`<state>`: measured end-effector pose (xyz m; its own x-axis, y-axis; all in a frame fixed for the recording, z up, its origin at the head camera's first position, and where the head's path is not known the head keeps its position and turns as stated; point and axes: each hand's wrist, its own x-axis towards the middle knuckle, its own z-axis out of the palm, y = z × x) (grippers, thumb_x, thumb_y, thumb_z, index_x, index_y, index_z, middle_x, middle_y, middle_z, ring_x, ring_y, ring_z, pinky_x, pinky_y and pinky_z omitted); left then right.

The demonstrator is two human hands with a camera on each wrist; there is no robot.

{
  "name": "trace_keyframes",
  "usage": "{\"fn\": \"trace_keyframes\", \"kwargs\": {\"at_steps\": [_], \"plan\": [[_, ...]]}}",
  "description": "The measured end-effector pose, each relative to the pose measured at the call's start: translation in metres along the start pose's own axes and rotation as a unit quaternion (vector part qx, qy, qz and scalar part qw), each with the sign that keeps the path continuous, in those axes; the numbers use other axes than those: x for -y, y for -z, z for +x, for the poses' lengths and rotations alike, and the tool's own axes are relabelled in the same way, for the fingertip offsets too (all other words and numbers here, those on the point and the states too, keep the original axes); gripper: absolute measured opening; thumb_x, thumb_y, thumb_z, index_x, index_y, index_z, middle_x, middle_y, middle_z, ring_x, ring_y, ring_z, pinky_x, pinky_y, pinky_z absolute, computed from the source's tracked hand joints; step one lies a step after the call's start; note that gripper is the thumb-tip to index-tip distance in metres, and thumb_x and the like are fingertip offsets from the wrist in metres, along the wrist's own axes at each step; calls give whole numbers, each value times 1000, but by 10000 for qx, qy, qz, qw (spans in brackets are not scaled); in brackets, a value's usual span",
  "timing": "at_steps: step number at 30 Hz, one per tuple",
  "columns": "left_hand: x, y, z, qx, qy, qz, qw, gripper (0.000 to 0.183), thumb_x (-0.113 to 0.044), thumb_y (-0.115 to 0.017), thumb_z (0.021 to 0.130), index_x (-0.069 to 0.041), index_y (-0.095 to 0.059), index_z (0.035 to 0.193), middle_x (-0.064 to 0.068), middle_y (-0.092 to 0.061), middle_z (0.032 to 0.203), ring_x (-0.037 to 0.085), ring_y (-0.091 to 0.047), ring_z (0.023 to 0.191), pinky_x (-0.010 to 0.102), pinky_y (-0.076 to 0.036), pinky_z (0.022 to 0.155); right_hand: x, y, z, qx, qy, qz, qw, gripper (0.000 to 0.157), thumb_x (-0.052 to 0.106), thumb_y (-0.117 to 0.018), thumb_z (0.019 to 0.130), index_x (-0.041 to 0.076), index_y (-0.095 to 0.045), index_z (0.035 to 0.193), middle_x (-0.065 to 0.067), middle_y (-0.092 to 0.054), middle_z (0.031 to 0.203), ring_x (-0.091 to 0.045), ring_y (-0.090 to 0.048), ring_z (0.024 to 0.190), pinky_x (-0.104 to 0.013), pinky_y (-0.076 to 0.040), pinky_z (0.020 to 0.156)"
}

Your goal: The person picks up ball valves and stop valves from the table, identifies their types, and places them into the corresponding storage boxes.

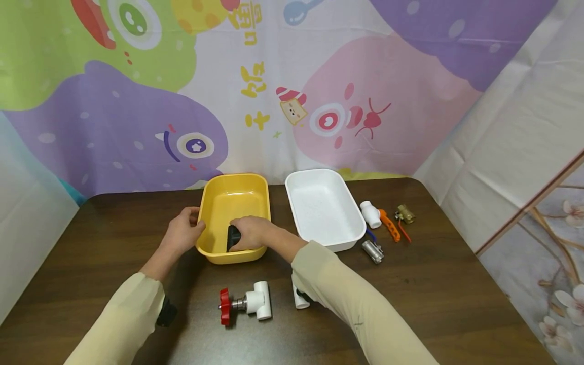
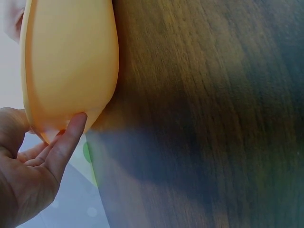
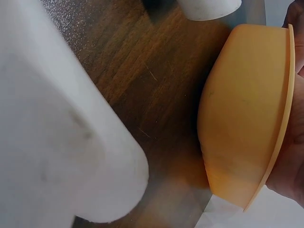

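My left hand (image 1: 181, 232) holds the left rim of a yellow tray (image 1: 233, 259). In the left wrist view, fingers (image 2: 66, 145) lie along the outside of the tray's wall and the thumb is at its rim. My right hand (image 1: 251, 233) reaches into the same tray and grips a black object (image 1: 233, 236); the hand covers much of it, so its kind is unclear. Nearer me lies a white tee-shaped pipe valve (image 1: 260, 301) with a red handwheel (image 1: 225, 306). A white pipe piece (image 1: 299, 298) is partly hidden under the right sleeve.
To the right of the yellow tray stands a white tray (image 1: 321, 203). Beyond it lie a white valve (image 1: 370, 215) with an orange handle, a brass valve (image 1: 405, 213) with a red lever, and a silver metal valve (image 1: 373, 252) with a blue lever. A printed curtain hangs behind the table.
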<state>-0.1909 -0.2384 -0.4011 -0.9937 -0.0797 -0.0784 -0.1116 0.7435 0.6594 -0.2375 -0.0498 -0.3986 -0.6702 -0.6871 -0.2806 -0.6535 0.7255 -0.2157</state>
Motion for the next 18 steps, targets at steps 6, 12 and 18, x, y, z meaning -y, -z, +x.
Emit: {"fn": "trace_keyframes", "kwargs": {"at_steps": [6, 12, 18], "plan": [[0, 0, 0, 15, 31, 12, 10000, 52, -20, -43, 94, 7, -33, 137, 30, -53, 119, 38, -57, 104, 45, -52, 84, 0, -1, 0, 2, -46, 52, 10000, 72, 50, -64, 82, 14, -41, 140, -1, -55, 133, -13, -51, 120, -26, -43, 101], [0, -1, 0, -2, -12, 39, 10000, 52, -20, -43, 94, 7, -33, 137, 30, -53, 119, 38, -57, 104, 44, -52, 83, 1, 0, -1, 37, -104, 69, 9999, 73, 50, -63, 83, 15, -39, 142, 0, -52, 136, -13, -50, 122, -26, -42, 102], [0, -1, 0, 25, -10, -7, 10000, 52, -19, -43, 94, 7, -32, 137, 31, -52, 120, 39, -57, 104, 44, -53, 82, 2, 1, -3, -21, -34, -8, 10000, 70, 49, -64, 83, 15, -42, 140, 0, -56, 131, -12, -53, 116, -25, -44, 97]]}}
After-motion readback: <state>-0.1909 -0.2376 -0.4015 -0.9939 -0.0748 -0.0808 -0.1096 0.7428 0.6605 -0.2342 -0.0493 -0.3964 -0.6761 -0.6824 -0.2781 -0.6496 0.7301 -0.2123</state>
